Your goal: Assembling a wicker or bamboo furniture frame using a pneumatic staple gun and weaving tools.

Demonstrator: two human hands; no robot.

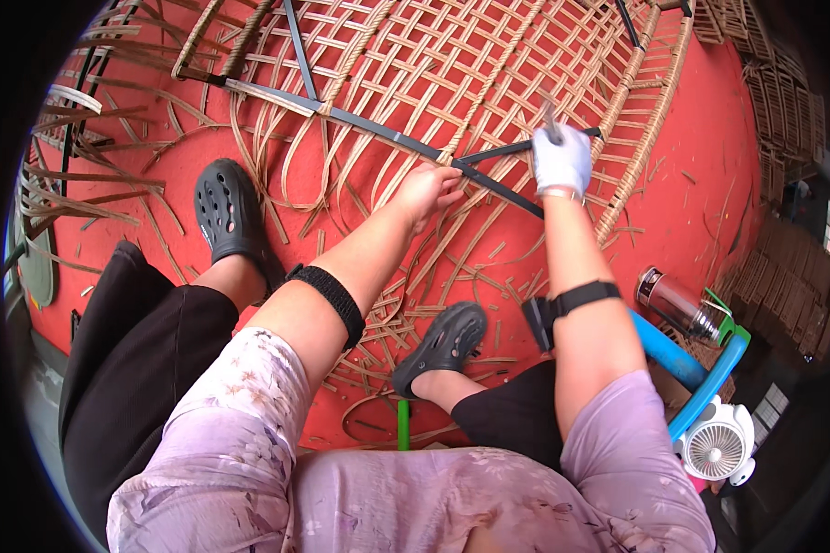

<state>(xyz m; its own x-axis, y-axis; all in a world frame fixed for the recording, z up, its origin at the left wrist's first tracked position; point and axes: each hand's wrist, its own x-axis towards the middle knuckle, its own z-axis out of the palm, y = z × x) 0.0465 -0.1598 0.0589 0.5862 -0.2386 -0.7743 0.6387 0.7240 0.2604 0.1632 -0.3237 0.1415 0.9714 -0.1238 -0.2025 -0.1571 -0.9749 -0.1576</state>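
Observation:
A woven panel of tan cane-like strips (406, 69) on a dark metal frame (378, 130) spreads out before me. My left hand (421, 195), bare, is at the frame's near bar, just where a slanting brace (498, 152) meets it. Its fingers are curled, with thumb and index fingertips against the bar; what they pinch is too small to make out. To its right, above the brace, my right hand (563, 163) wears a white glove. That fist grips a grey metal tool (551, 120), of which only the narrow upper end shows; its kind is unclear.
Loose strip ends hang off the panel's near side. Cut scraps (387, 323) litter the red floor around my dark clogs (231, 217). At right are a clear bottle (675, 300), a blue tube (666, 350) and a white fan (716, 447); woven pieces are stacked beyond.

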